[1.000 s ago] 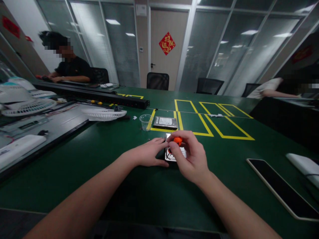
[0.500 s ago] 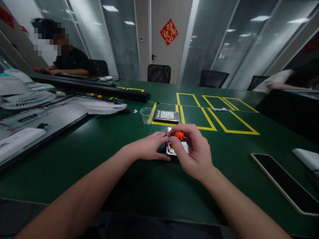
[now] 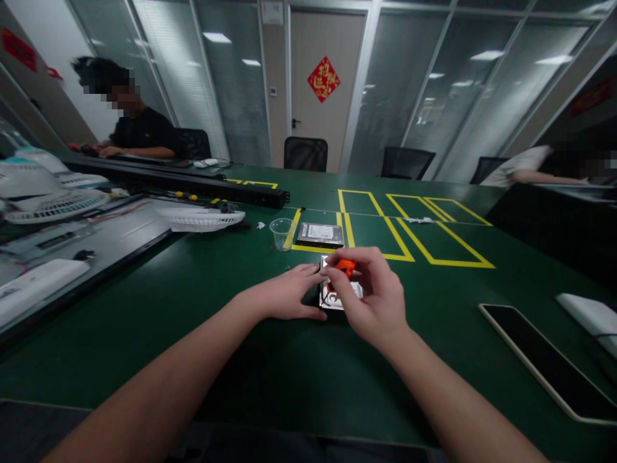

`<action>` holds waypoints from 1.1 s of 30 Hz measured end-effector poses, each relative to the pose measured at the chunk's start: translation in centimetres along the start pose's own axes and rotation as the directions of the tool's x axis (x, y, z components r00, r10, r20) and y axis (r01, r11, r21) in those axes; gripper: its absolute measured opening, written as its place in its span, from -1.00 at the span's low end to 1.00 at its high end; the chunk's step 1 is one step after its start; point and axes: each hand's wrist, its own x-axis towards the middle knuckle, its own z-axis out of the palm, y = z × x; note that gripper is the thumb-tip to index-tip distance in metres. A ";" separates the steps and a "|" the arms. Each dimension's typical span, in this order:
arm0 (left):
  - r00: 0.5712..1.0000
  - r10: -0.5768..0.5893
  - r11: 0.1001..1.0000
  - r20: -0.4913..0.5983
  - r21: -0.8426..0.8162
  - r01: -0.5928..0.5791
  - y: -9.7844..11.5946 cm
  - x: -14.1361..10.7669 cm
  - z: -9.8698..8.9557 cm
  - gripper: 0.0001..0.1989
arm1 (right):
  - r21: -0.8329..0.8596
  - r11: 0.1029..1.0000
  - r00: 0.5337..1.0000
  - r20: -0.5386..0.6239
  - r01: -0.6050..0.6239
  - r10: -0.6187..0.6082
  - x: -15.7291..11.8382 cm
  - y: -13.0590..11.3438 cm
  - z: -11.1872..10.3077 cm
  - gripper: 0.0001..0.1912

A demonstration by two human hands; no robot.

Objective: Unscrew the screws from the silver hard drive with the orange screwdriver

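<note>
On the green table in front of me lies a silver hard drive [image 3: 329, 298], partly covered by my hands. My left hand [image 3: 284, 292] grips its left side, thumb at the near edge and fingers toward the far edge. Fingers closed, my right hand [image 3: 378, 296] holds an orange-handled screwdriver [image 3: 346, 266] over the drive; its tip is hard to make out. Just beyond sits a second hard drive [image 3: 320, 235] inside a yellow tape outline. Left of that second drive stands a clear plastic cup [image 3: 282, 235].
A phone [image 3: 544, 360] and a white device [image 3: 590, 318] lie to the right. Along the left are a large flat panel [image 3: 120, 244], white fan parts [image 3: 200, 218] and a long black bar [image 3: 231, 188]. Two people sit across the table, at far left and far right.
The whole view has tilted slightly upward, so the scene sits lower. Both hands stay at the same drive, and the orange handle looks turned a little.
</note>
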 end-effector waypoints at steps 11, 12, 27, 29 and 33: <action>0.998 -0.044 0.998 0.047 0.037 0.042 0.1 0.1 0.0 -0.15 | 0.028 0.999 0.997 0.071 -0.018 0.016 -0.2 0.4 -0.4 -0.69; 0.997 -0.049 0.998 0.052 0.047 0.046 0.1 0.1 -0.1 -0.18 | 0.034 0.999 0.997 0.075 -0.021 0.018 -0.2 0.4 -0.4 -0.67; 1.000 -0.001 1.000 0.024 0.020 0.000 -0.6 0.0 0.4 -0.11 | 0.043 0.999 1.000 0.004 -0.004 0.004 -0.2 0.7 0.0 -0.71; 1.000 -0.006 1.000 0.026 0.027 0.005 -0.6 0.1 0.3 -0.10 | 0.034 0.999 1.000 0.028 -0.006 0.005 -0.3 0.7 -0.2 -0.69; 0.999 -0.025 0.999 0.032 0.044 0.024 -0.1 0.1 0.0 -0.20 | 0.056 0.998 0.998 0.058 -0.035 0.032 -0.3 0.7 -0.4 -0.64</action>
